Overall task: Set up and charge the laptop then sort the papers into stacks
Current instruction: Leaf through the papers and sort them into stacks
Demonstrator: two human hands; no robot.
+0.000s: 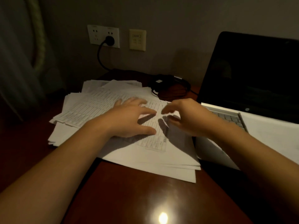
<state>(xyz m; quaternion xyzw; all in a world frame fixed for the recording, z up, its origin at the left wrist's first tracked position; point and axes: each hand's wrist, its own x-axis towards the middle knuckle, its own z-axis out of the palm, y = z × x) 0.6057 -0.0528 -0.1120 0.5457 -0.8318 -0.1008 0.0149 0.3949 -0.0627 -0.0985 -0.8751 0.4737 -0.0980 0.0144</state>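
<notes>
Papers [100, 104] lie in a loose, fanned pile on the table [129, 191] from my head view. They are thin white sheets, many printed with fine grey tables, and their corners stick out at odd angles. My left hand [129, 117] lies flat on the pile with its fingers spread and straight, palm down, pressing the printed pages. My right hand [187, 117] is just beside it, fingertips almost meeting the left ones. Its fingers are curled and pinch a raised, bent edge of the top sheet [155, 136], though motion blur softens the grip.

The table is glossy reddish-brown wood, and a bright round glare shines near its front edge. The laptop [250, 75] stands open at the right, touching the pile's edge. Its screen is black and unlit, and its keyboard deck is matte silver. A plain white page [271, 135] covers the deck's right part.

Behind the papers a black cable [171, 88] sits coiled on the wood. On the wall a round black plug [109, 40] sits in a white rectangular socket [95, 34], with its cord curving down towards the table. A cream square panel [137, 39] hangs beside the socket. A dull curtain [21, 54] falls in soft folds at the far left.
</notes>
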